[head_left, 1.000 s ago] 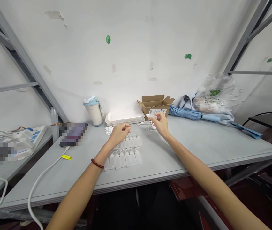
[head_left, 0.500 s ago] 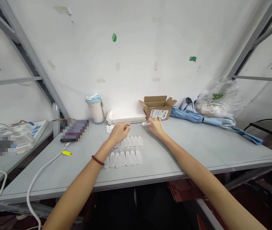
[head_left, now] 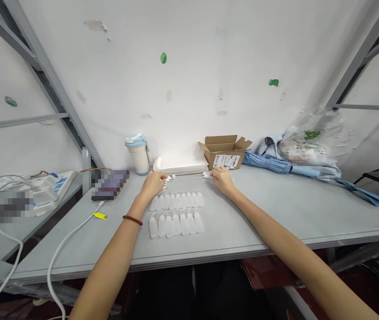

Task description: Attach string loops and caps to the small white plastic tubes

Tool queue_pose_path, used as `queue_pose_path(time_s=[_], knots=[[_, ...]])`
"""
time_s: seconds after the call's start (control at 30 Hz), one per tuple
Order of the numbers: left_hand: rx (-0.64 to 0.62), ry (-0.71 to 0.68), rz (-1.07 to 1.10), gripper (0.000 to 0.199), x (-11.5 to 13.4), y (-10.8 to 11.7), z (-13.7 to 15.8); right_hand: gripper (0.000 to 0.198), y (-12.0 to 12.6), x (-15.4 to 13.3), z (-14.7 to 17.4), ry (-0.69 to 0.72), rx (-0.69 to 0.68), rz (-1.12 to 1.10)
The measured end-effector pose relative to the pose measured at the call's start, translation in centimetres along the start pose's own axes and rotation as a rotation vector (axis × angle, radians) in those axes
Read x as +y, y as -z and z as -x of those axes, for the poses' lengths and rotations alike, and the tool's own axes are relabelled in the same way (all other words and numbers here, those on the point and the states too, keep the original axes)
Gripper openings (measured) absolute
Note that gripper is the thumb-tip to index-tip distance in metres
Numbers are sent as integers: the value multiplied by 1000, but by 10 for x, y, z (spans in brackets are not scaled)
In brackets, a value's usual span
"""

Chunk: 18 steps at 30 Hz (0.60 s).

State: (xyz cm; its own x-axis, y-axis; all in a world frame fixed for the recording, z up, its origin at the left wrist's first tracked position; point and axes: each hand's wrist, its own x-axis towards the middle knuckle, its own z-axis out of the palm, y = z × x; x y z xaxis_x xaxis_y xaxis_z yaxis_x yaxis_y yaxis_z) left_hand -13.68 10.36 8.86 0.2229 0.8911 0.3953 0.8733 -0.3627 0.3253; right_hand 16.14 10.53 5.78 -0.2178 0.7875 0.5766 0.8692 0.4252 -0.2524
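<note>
My left hand is closed, fingertips together at a small heap of white pieces; whatever is pinched there is too small to make out. To its right, my right hand bends its fingers down over some thin white pieces with strings, just in front of the cardboard box; its fingertips are partly hidden. Between my forearms, two rows of flat, translucent white pieces with looped strings lie on the table: a back row and a front row.
Behind my hands are a stack of white trays, an open cardboard box and a blue-lidded cup. A phone with a white cable lies at left. A folded blue umbrella and a plastic bag sit at right.
My left hand has moved from above the back row leftward to the heap of small white pieces, uncovering that row. My right hand stays by the box. The view has shifted slightly.
</note>
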Motion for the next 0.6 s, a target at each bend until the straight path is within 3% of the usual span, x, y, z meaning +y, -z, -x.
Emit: queue_pose_path(time_s=[0.1, 0.27, 0.47, 0.6], knots=[[-19, 19, 36, 26, -8, 5, 0, 15, 10, -13, 7, 2, -8, -157], [-181, 91, 5, 19, -12, 9, 1, 8, 29, -47, 18, -28, -309, -444], [-250, 75, -96, 20, -1, 4, 4, 36, 40, -65, 22, -31, -517, -436], [-265, 75, -142, 15, 4, 3, 6, 40, 38, -63, 23, -58, -599, -417]])
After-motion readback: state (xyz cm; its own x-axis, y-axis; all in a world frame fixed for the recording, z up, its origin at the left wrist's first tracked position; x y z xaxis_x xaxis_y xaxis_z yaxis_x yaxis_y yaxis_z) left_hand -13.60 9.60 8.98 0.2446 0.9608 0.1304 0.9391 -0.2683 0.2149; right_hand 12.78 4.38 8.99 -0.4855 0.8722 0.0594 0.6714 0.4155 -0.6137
